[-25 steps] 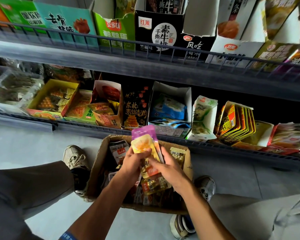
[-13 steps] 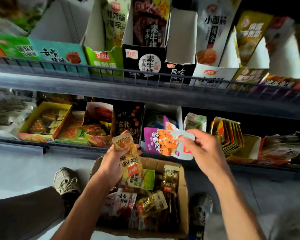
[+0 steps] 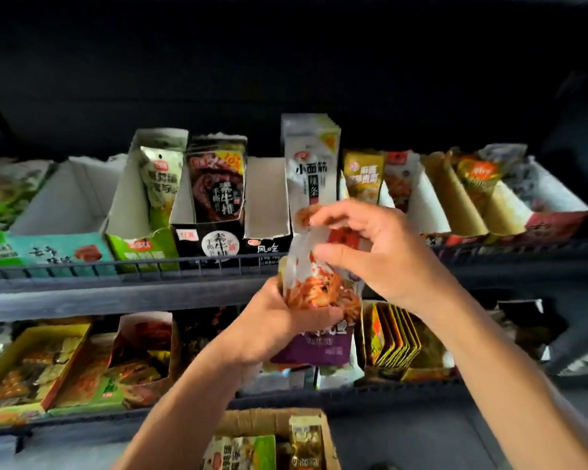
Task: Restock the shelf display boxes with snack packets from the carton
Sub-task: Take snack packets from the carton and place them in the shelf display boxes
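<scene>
My left hand [image 3: 279, 320] grips a purple and white snack packet [image 3: 314, 340] by its middle, held upright in front of the upper shelf edge. My right hand [image 3: 367, 252] pinches the packet's clear white top with curled fingers. Directly behind stands a tall white packet [image 3: 308, 171] in a display box on the upper shelf. An empty white-lined display box [image 3: 267, 212] sits just left of it. The brown carton [image 3: 252, 422] lies at the bottom of the view with several packets inside.
The upper shelf's wire rail [image 3: 116, 266] runs across in front of several display boxes. On the lower shelf lie a yellow tray [image 3: 34, 361] at the left and a box of yellow packets [image 3: 394, 337] at the right. Above the shelves all is dark.
Both hands rose from the carton to the upper shelf and came together on the purple and white packet. The yellow packet that my left hand held is out of sight. The view tilted up.
</scene>
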`<state>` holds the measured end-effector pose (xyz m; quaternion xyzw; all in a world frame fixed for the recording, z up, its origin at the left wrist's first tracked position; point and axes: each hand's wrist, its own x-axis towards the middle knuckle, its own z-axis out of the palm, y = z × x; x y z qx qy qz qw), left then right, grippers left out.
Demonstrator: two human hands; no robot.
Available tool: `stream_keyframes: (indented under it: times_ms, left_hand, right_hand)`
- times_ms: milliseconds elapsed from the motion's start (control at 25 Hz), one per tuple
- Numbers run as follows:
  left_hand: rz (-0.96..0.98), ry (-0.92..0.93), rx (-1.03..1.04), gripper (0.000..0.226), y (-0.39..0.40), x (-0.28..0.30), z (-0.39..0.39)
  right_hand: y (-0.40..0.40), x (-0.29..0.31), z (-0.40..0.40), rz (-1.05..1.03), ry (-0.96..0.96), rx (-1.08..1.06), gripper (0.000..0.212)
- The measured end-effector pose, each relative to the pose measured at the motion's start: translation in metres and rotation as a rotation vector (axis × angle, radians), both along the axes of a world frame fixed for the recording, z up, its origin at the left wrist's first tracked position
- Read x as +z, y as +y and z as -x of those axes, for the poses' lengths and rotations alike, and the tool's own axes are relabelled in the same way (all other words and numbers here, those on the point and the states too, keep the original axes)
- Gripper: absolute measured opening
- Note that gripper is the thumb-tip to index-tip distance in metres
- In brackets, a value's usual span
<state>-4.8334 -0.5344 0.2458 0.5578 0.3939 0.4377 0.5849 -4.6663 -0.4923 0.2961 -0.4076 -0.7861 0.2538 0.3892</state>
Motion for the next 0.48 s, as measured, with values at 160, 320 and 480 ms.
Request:
stream_keyframes:
  times_ms: [160, 320, 480]
  left_hand:
    - [-0.029, -0.105, 0.234, 0.032, 0.014, 0.012, -0.019]
    - [0.123, -0.181, 0.212, 0.021, 0.018, 0.015, -0.039]
    - [0.132, -0.157, 0.277, 0.019, 0.03, 0.016, -0.052]
  right_hand:
    - [0.001, -0.015, -0.019, 0.338, 0.186, -0.106, 0.055]
    - [0.003, -0.032, -0.039, 0.423, 0.507, -0.135, 0.03]
    - [0.009, -0.033, -0.057, 0.584, 0.561, -0.027, 0.037]
